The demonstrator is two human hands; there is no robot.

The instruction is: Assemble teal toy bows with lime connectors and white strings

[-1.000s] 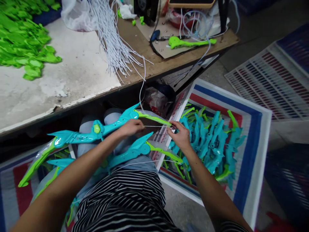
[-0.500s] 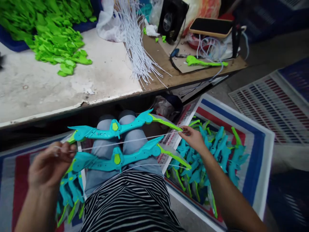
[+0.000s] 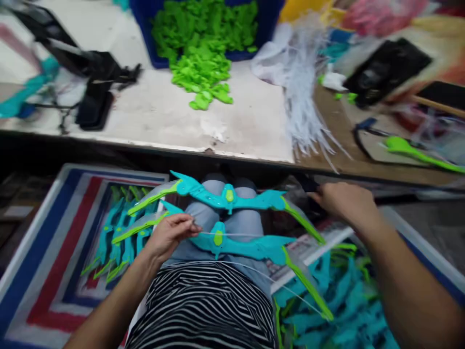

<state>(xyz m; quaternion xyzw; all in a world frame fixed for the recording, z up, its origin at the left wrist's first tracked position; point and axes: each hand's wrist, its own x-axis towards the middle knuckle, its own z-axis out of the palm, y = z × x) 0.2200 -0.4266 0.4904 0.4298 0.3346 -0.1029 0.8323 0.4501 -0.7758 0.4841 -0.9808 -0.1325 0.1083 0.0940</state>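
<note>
Two turquoise toy bows with lime-green tips lie across my lap, the far toy bow (image 3: 250, 202) above the near toy bow (image 3: 245, 247). My left hand (image 3: 172, 235) pinches the end of a thin white string (image 3: 236, 234) that runs rightward over the near bow. A second, slack string (image 3: 269, 277) reaches the near bow's right tip. My right hand (image 3: 343, 201) is by the table's front edge, fingers curled at a dark, blurred object (image 3: 307, 185) whose kind I cannot make out.
A blue bin (image 3: 145, 29) of green plastic parts stands on the table (image 3: 156, 109), with loose green parts (image 3: 203, 72) before it. White strings (image 3: 305, 97) hang over the edge. Crates of bows stand either side: left crate (image 3: 43, 252), right crate (image 3: 403, 225).
The view has turned left. My right hand has let go of the far bow's right tip and moved to the dark object near the table edge. My left hand still pinches the string.
</note>
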